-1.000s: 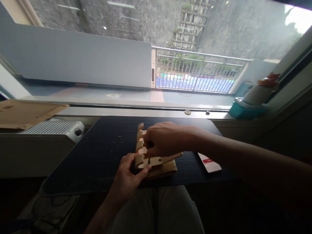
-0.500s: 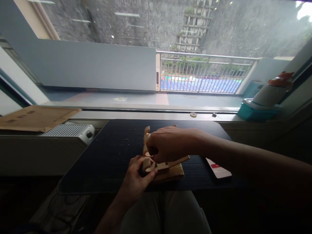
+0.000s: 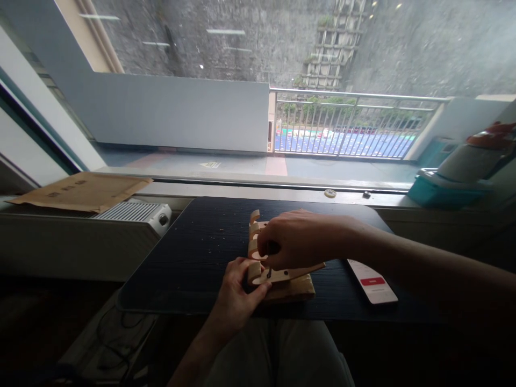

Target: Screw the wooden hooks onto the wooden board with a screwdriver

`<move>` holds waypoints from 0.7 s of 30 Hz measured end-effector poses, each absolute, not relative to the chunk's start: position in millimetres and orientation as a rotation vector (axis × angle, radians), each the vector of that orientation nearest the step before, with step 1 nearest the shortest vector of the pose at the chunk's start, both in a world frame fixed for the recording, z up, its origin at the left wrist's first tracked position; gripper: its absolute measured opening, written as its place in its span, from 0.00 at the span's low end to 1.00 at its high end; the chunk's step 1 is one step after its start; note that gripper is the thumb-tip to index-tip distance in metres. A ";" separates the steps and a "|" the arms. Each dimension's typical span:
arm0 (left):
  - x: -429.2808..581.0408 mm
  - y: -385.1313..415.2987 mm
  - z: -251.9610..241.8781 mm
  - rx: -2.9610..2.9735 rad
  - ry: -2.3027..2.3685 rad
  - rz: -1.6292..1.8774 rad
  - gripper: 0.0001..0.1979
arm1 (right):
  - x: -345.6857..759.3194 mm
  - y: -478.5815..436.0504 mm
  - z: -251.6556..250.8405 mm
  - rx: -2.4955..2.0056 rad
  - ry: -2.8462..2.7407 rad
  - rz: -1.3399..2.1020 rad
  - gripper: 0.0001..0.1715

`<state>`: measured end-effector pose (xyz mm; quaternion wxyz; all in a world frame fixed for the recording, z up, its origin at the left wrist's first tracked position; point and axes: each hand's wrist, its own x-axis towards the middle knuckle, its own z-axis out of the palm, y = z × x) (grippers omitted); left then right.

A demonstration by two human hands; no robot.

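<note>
A pale wooden piece with a row of curved hooks (image 3: 254, 271) lies on the dark table (image 3: 181, 269), its near arm slanting up to the right. Beneath that arm is a wooden block (image 3: 296, 289). My left hand (image 3: 237, 290) grips the nearest hook, fingers behind it and thumb on the front. Over the middle of the piece is my right hand (image 3: 294, 239), its fingers curled down above a dark screw-like spot near the hook. Whatever its fingertips hold is too small and shaded to make out.
A phone (image 3: 373, 282) with a lit screen lies right of the block, partly below my right forearm. Small crumbs dot the table's left half. Behind are a window sill (image 3: 298, 193) with a tape roll (image 3: 330, 193), a teal box (image 3: 447, 188), and a brown envelope (image 3: 80, 191) on a radiator.
The whole view has shifted, so the table and hands appear farther right. More of the phone shows beside my right forearm. Both hands remain at the wooden piece.
</note>
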<state>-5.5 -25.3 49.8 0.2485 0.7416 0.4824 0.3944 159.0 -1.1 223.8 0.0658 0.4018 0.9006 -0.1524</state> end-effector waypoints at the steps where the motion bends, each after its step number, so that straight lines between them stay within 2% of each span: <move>1: -5.6 -25.4 49.7 2.021 1.315 1.077 0.12 | 159.2 -1.3 223.4 1.196 2.721 -0.462 0.10; 6: -5.9 -25.6 48.9 2.026 1.309 1.074 0.11 | 162.5 -1.2 213.2 1.144 2.814 -0.489 0.09; 14: -5.8 -26.8 52.7 2.023 1.317 1.038 0.09 | 167.1 -1.9 209.3 1.242 2.827 -0.458 0.15; 21: -5.9 -26.0 51.8 2.037 1.301 1.045 0.08 | 168.8 2.3 204.8 1.393 2.799 -0.659 0.14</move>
